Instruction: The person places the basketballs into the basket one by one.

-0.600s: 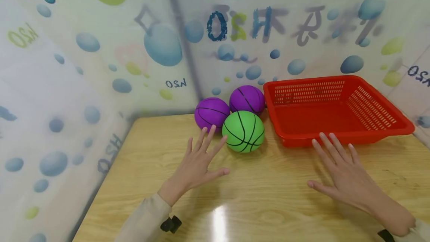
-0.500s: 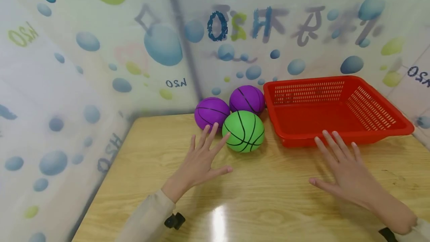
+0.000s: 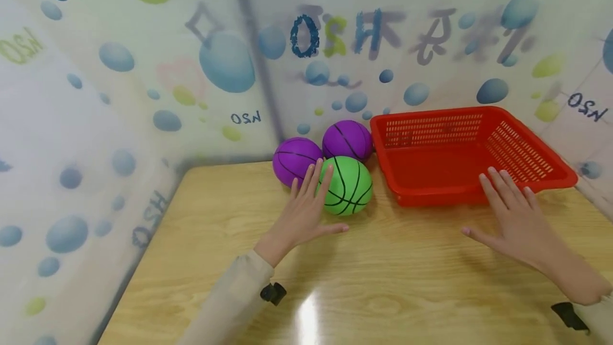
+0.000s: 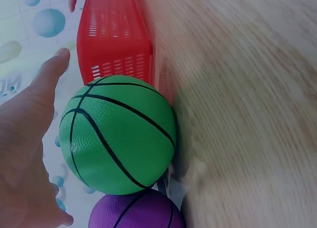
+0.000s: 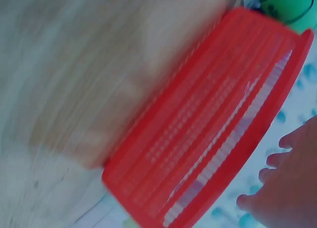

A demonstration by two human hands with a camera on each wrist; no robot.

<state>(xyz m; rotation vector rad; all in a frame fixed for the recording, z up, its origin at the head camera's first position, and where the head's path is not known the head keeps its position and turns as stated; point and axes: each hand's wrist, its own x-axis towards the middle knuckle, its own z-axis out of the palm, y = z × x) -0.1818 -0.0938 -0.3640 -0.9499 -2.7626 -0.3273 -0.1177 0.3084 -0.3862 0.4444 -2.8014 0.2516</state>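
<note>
My left hand (image 3: 303, 216) is stretched out with its fingers straight, in front of a green ball (image 3: 349, 185) with black basketball lines. In the left wrist view that hand appears beside the green ball (image 4: 119, 134), with a gap showing between them. Two purple balls (image 3: 296, 159) (image 3: 347, 140) of the same pattern sit behind the green one. To the right stands a red plastic basket (image 3: 392, 177) with slotted walls. Near the basket's front rim is my right hand (image 3: 524, 228), fingers extended, holding nothing. The right wrist view shows its fingers apart from the basket (image 5: 198, 119).
All of this stands on a wooden table (image 3: 220, 238) against a wall covering (image 3: 230, 68) printed with blue and green bubbles. The purple ball at the back lies close to the basket's left side. A black band (image 3: 273, 293) is on the left wrist.
My left hand has moved right and forward, so its fingers now overlap the green ball in the head view. The right hand has shifted right and forward. The head view has turned slightly.
</note>
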